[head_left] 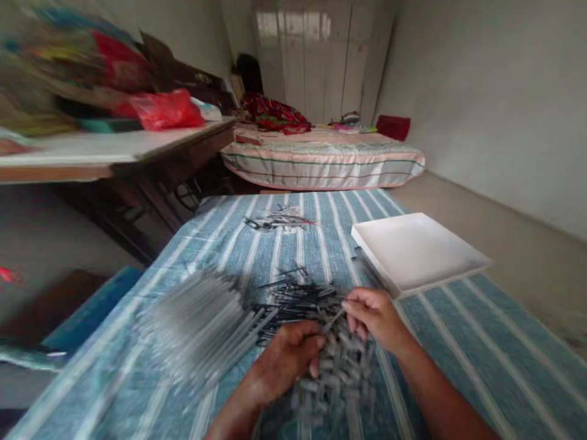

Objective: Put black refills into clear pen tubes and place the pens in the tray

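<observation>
- A thin rod (pixel 335 319) is between the two hands, slanting over the meeting of two heaps on the table; its own make is too blurred to tell.
- The right hand (pixel 376 315) pinches the upper end of the rod between thumb and fingertips, its other fingers curled in.
- The left hand (pixel 293 348) has thumb and forefinger drawn together at the lower end, seemingly pinching it; whether a second small part sits there, I cannot tell.
- The step in hand looks like fine two-handed work on one rod, either lining up or fitting at its left end.
- From this pose, the next move calls for a steady left pinch and a straight, light push or pull by the right along the rod, since a thin piece could bend or slip.
- Under and just in front of the hands lie pale pieces (pixel 342 376), loosely scattered.
- Beyond the hands is a tangle of dark sticks (pixel 298 299); left of it, clear tubes (pixel 197 324) lie side by side.
- Farther off are a small bundle (pixel 282 221) and, to the right, a white box (pixel 422 250), all on striped cloth (pixel 495 330).
</observation>
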The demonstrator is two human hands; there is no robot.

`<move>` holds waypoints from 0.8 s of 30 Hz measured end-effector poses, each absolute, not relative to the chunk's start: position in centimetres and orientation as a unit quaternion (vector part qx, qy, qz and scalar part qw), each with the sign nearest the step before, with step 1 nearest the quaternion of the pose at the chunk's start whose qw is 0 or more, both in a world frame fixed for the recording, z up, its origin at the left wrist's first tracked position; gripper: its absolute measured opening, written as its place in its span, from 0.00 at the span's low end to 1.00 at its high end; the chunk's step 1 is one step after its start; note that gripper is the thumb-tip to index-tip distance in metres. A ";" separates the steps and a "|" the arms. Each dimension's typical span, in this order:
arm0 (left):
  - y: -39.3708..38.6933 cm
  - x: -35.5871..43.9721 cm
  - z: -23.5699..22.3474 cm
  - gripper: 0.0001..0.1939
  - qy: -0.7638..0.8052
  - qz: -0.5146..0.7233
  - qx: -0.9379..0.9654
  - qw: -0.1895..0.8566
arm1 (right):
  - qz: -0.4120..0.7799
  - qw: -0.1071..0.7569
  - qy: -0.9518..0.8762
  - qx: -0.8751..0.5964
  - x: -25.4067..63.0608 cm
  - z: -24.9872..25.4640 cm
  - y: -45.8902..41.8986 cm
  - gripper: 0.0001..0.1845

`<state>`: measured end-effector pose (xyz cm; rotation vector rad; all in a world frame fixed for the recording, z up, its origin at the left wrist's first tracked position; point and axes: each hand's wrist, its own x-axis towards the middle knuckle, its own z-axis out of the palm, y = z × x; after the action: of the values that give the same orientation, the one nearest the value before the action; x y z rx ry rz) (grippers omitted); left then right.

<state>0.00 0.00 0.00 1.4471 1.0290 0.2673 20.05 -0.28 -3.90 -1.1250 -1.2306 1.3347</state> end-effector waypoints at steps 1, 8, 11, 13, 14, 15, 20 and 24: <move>0.2 -0.3 0.3 0.16 0.460 0.117 0.638 0.607 | 0.538 0.515 -0.470 -0.474 20.2 -3.9 0.0 0.16; 1.7 -3.0 0.9 0.16 0.533 0.188 0.708 0.423 | 0.456 0.669 -0.302 -0.504 20.5 -4.0 1.2 0.19; 1.8 -3.1 0.6 0.16 0.548 0.265 0.657 0.445 | 0.443 0.655 -0.325 -0.519 19.8 -4.7 1.2 0.18; 1.6 -2.6 0.7 0.16 0.541 0.326 0.599 0.493 | 0.426 0.621 -0.376 -0.540 19.3 -5.1 1.1 0.19; 1.4 -2.2 0.8 0.16 0.530 0.355 0.572 0.516 | 0.407 0.607 -0.403 -0.551 19.2 -5.3 1.0 0.19; 1.3 -1.7 1.0 0.15 0.516 0.387 0.546 0.535 | 0.382 0.597 -0.430 -0.559 19.1 -5.3 0.8 0.19; 0.9 1.3 2.2 0.09 0.413 0.525 0.408 0.623 | 0.313 0.538 -0.586 -0.519 18.2 -3.4 -0.9 0.13; 1.0 3.5 3.1 0.07 0.348 0.579 0.355 0.646 | 0.377 0.436 -0.688 -0.442 16.6 -1.9 -2.4 0.12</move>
<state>3.54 1.05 3.13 0.8073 0.7914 1.3184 16.60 -2.38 -1.86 -1.1004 -1.7111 0.9378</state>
